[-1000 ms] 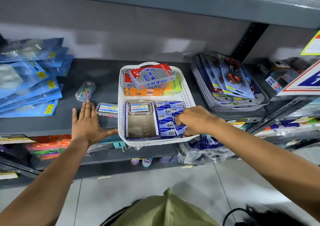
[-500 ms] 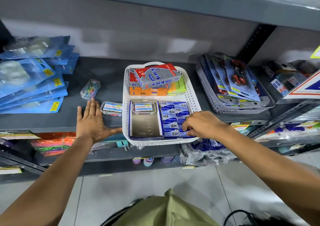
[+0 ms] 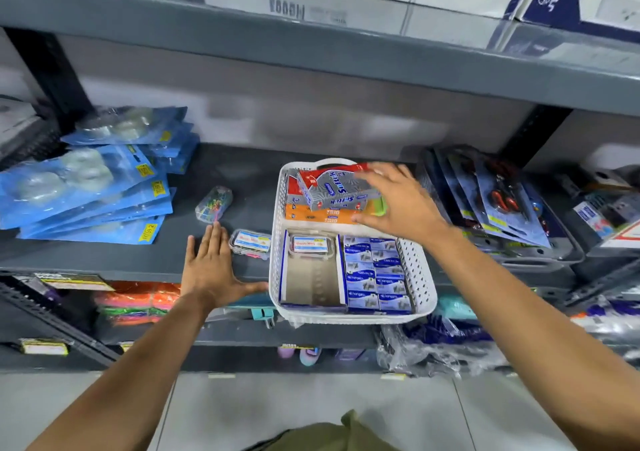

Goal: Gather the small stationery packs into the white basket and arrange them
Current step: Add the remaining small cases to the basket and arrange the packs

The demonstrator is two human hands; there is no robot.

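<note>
Right hand [image 3: 398,205], fingers spread and empty, hovers over grey pack [image 3: 332,187] in white basket [image 3: 420,270]. Left hand [image 3: 211,270] flat on shelf [image 3: 249,173] (fingers released, beside basket).

The grey and red box [image 3: 334,187] at the centre of the frame reads "Softik". Left of it, the blue blister packs [image 3: 104,187] carry yellow stickers too blurred to read; the small blue boxes [image 3: 377,274] below likewise.

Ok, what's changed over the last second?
The right hand left the small blue packs at the front of the white basket and moved back, now spread open over the Softik box, gripping nothing. The left hand stays flat on the shelf beside the basket; packs unchanged.
</note>
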